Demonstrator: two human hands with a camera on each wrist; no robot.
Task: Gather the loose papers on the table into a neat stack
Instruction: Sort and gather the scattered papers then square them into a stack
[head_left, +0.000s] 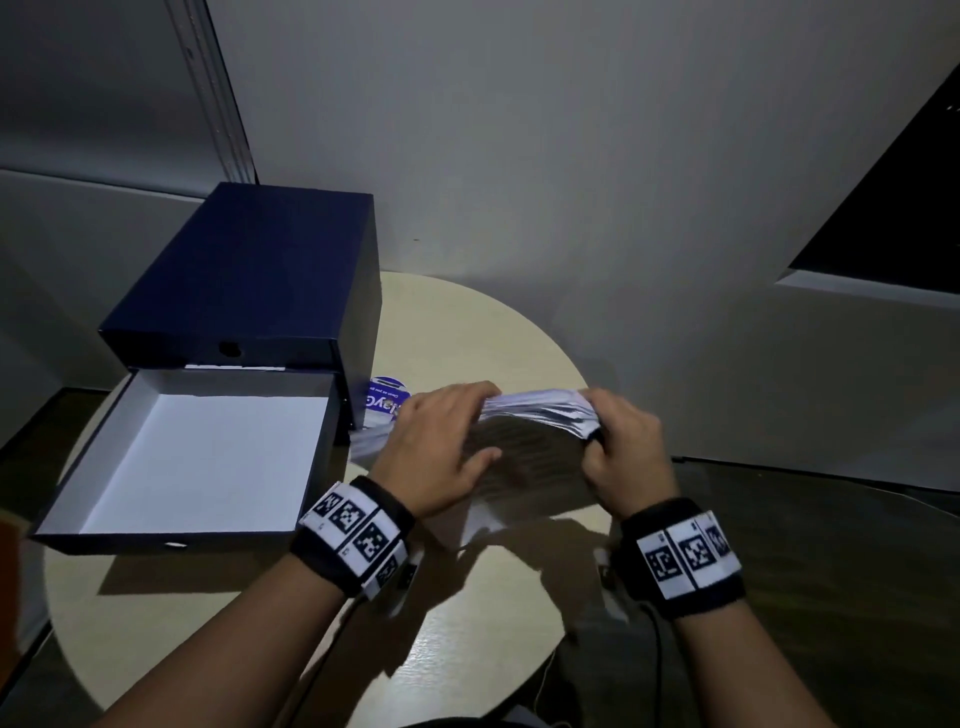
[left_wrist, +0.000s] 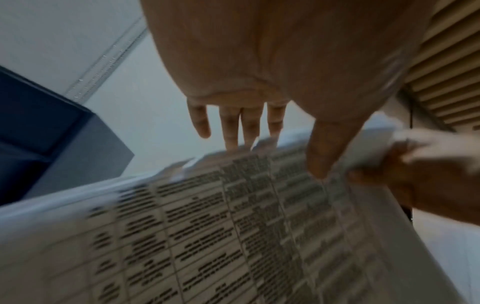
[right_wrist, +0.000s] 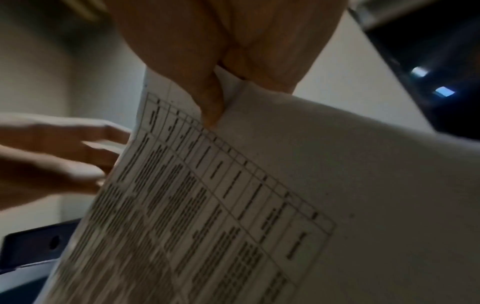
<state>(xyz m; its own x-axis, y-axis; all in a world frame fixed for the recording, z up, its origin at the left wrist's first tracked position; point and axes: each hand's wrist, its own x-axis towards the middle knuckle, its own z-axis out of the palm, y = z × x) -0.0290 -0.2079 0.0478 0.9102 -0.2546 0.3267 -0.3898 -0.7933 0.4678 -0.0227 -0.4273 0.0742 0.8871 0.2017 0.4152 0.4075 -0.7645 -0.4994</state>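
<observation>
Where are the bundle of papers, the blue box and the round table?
bundle of papers (head_left: 524, 457), head view, printed front sheet.
blue box (head_left: 260, 270), head view, top face.
round table (head_left: 467, 332), head view, bare far part.

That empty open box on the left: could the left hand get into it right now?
Probably not at once. The box lies open beside the left hand, with nothing between them, but that hand is busy on the papers, which the right hand also grips.
</observation>
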